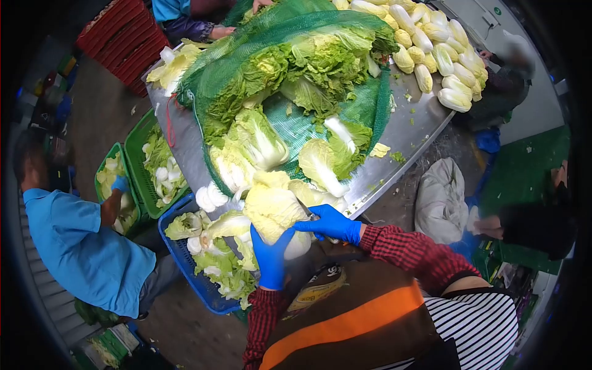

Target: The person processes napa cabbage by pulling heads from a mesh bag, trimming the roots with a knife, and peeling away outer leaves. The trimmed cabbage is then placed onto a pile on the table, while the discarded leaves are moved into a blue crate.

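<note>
In both hands, close to my body, is a pale yellow napa cabbage (271, 211). My left hand (272, 256), in a blue glove, grips it from below and the near side. Also gloved in blue, my right hand (333, 223) is closed around a knife (306, 209), whose thin blade lies against the cabbage and is partly hidden. Just beyond, a green mesh bag (296, 139) lies opened on the metal table (419, 123), with several leafy cabbages (262, 139) in it. A loose cabbage leaf (320, 166) rests at the bag's near edge.
Left of me, a blue crate (209, 299) holds leaf trimmings, with white cut stem ends (211, 197) beside it. Green crates (132, 148), a person in blue (92, 246) and stacked red crates (120, 40) stand farther left. Trimmed cabbages (431, 46) are piled at the far right.
</note>
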The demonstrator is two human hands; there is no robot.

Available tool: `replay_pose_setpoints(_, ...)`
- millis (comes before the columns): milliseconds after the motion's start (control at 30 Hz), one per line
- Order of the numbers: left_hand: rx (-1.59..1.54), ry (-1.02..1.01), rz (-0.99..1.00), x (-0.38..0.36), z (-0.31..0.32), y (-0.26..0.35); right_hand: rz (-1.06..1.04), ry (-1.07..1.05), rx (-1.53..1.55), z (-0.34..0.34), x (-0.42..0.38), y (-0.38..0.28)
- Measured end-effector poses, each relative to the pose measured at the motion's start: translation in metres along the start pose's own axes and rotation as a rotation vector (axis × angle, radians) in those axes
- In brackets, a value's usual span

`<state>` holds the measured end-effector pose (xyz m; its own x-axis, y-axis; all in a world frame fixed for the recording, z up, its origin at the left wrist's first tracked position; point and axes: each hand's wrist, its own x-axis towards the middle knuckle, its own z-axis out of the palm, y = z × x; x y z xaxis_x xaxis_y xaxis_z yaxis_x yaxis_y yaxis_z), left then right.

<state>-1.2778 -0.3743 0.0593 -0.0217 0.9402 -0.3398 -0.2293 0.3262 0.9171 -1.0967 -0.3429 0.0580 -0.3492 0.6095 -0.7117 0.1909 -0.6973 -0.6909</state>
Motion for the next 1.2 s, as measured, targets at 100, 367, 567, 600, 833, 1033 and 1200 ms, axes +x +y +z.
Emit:
replay_pose_setpoints(100,-0.120,0.074,-0.020,0.001,-0.007,-0.012,-0.059,0.039,-0.043,0.007,-0.001,-0.005)
replay_pose_setpoints(367,-0.611,0.049,-0.413,-0.020,-0.027,-0.039,-0.421,0.431,-0.466,-0.015,0.078,0.021)
replay_pose_setpoints(567,-0.703,0.030,-0.256,-0.030,-0.031,-0.035,-0.245,0.528,-0.781,-0.047,0.073,0.028)
replay_pose_setpoints(600,-0.702,0.004,-0.242,-0.029,-0.039,-0.042,-0.395,0.632,-0.651,-0.039,0.054,0.018)
replay_pose_setpoints(833,-0.532,0.016,-0.104,-0.005,-0.035,-0.043,-0.266,0.148,-0.291,0.005,0.009,-0.007)
replay_pose_setpoints(1033,-0.330,0.085,-0.084,-0.006,-0.026,-0.028,-0.328,0.146,-0.342,0.004,0.030,0.017)
replay_pose_setpoints(1200,-0.524,0.119,-0.158,-0.018,-0.043,-0.063,-0.352,0.264,-0.440,-0.002,0.053,0.036)
